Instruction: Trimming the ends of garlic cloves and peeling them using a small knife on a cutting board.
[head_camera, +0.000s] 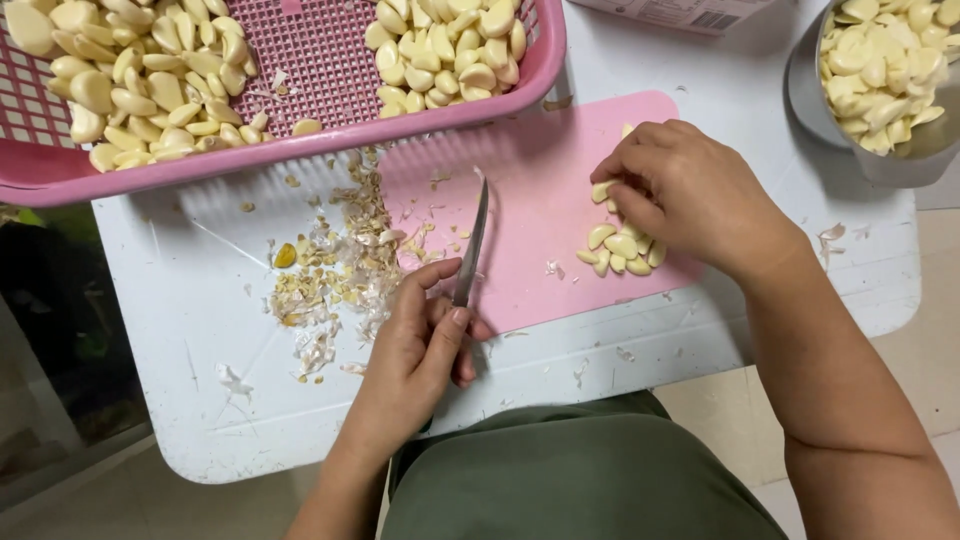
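Note:
My left hand (420, 350) grips the handle of a small knife (472, 243), whose blade points away from me over the left part of a pink cutting board (530, 200). My right hand (690, 190) rests on the board's right side, fingers curled over a small pile of peeled garlic cloves (620, 250). One clove sits under my fingertips.
A pink plastic basket (330, 140) with many peeled cloves lies along the far edge of the white table (180, 330). A metal bowl (850, 140) of cloves stands at the far right. Garlic trimmings and skins (330, 270) are scattered left of the board.

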